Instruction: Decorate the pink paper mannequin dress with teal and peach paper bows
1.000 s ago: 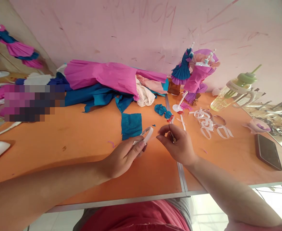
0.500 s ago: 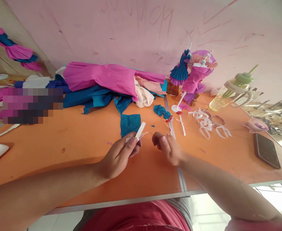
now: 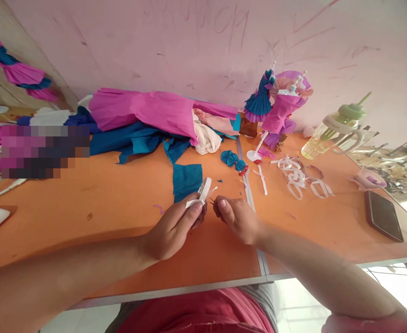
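My left hand [image 3: 177, 224] is closed, pinching a white ribbon [image 3: 205, 190] between thumb and fingers. Part of the ribbon curves upward in a loop, and a short end sticks out to the left over the thumb. Just to the right, my right hand [image 3: 236, 215] is curled round a thin dark pointed tool [image 3: 211, 201]; only its tip shows, pointing toward the ribbon, and its kind cannot be made out. Behind my left hand a teal cloth square [image 3: 187, 179] lies flat on the orange table [image 3: 120, 212].
Beyond are a teal bow [image 3: 233, 161], a white ribbon bow [image 3: 261, 178] and tangled white ribbons [image 3: 291, 173]. Pink fabric [image 3: 144, 111] lies heaped by the wall. Small dresses on stands [image 3: 279, 111], a bottle [image 3: 331, 134] and a phone [image 3: 384, 216] are rightward.
The ribbon in my left hand has gone from a straight upright strip to a curved loop. My right hand has moved slightly left, bringing the tool's tip closer to the ribbon.
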`<state>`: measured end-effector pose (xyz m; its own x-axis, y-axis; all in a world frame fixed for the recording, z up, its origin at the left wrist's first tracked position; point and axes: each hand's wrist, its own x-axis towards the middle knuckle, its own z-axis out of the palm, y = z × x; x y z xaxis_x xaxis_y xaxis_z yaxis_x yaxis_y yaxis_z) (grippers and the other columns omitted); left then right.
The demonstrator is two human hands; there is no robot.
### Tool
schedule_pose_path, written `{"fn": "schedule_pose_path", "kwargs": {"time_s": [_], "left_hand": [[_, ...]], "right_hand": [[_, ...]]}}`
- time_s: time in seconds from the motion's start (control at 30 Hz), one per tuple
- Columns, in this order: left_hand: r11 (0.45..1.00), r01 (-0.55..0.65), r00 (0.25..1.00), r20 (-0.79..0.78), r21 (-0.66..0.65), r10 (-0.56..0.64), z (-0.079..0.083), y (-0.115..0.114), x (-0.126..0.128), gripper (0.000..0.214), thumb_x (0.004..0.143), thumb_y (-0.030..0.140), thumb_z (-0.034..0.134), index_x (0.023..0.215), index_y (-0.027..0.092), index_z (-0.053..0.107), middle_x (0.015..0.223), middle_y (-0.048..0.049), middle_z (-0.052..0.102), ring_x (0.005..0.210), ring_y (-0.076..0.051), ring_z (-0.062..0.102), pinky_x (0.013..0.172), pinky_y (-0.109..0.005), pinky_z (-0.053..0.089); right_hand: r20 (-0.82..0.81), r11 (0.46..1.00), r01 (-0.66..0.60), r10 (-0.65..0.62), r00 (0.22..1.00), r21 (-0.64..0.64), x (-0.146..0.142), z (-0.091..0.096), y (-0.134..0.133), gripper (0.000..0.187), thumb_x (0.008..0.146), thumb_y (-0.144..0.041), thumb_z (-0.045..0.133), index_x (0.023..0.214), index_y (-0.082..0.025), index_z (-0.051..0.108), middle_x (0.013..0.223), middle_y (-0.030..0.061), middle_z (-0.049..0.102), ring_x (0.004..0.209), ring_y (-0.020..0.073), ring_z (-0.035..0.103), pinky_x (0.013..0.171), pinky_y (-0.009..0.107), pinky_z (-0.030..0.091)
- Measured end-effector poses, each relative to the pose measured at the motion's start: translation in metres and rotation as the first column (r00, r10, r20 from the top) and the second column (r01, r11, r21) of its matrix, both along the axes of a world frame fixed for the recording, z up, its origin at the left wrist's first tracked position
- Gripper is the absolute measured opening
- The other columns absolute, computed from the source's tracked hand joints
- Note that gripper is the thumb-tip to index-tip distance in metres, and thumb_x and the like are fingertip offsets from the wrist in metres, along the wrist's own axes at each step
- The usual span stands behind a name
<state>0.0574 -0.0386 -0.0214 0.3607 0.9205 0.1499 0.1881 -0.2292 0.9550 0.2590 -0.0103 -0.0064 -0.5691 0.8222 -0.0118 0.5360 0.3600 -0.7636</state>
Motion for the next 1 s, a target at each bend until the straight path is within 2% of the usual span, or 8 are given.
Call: {"fn": "schedule_pose_path", "kwargs": {"time_s": [0.17,0.33,0.53,0.7,1.0], "left_hand": [[0.998,0.057,0.998,-0.016,0.026,-0.057,-0.0031,-0.0006,-0.001,0.032,0.104,0.039,0.029,0.083,0.019,0.044,0.07,0.0007,0.043,0.064,-0.014,0.04,0.063,-0.029,0.037],[0.998,0.051,0.999,0.008,0.03,-0.051,-0.0093,-0.0001,-0.0017,0.03,0.104,0.039,0.03,0.085,0.019,0.044,0.071,0.0008,0.043,0.064,-0.013,0.041,0.062,-0.029,0.037],[0.997,0.071,0.997,0.005,-0.003,-0.071,-0.009,-0.0007,-0.0003,0.027,0.104,0.038,0.029,0.099,0.019,0.048,0.073,0.0008,0.044,0.066,-0.013,0.041,0.062,-0.028,0.038],[0.996,0.084,0.995,-0.053,0.013,-0.083,-0.0092,-0.0008,-0.0017,0.028,0.103,0.039,0.029,0.097,0.019,0.047,0.075,-0.0002,0.046,0.068,-0.014,0.042,0.065,-0.029,0.039],[0.997,0.08,0.986,-0.149,-0.004,-0.08,-0.0052,-0.0014,0.0002,0.03,0.103,0.041,0.028,0.094,0.019,0.047,0.074,-0.0002,0.048,0.067,-0.014,0.044,0.064,-0.029,0.038]], "right_hand": [[-0.004,1.0,-0.013,0.013,1.0,0.011,-0.0002,-0.0009,-0.0005,0.054,0.1,-0.058,0.013,0.073,-0.021,0.042,0.063,-0.0009,0.047,0.056,0.0119,0.041,0.058,0.027,0.033],[0.022,0.997,0.012,-0.014,1.0,0.07,0.0017,-0.0018,-0.0004,0.051,0.099,-0.06,0.016,0.076,-0.021,0.039,0.064,-0.002,0.045,0.056,0.0109,0.039,0.057,0.026,0.031],[0.035,0.997,-0.015,0.013,0.999,0.072,0.0024,-0.005,0.0019,0.053,0.098,-0.063,0.016,0.077,-0.021,0.04,0.065,-0.0023,0.045,0.057,0.0103,0.039,0.058,0.025,0.03],[0.018,0.992,-0.066,0.065,0.998,0.112,0.0029,-0.0061,0.0027,0.052,0.099,-0.061,0.017,0.078,-0.02,0.042,0.065,-0.0027,0.045,0.056,0.0096,0.037,0.057,0.025,0.028],[0.052,0.997,-0.029,0.025,0.998,0.077,0.0034,-0.0024,0.006,0.053,0.097,-0.062,0.03,0.078,-0.019,0.055,0.06,-0.0041,0.044,0.055,0.0083,0.037,0.057,0.023,0.027]]}}
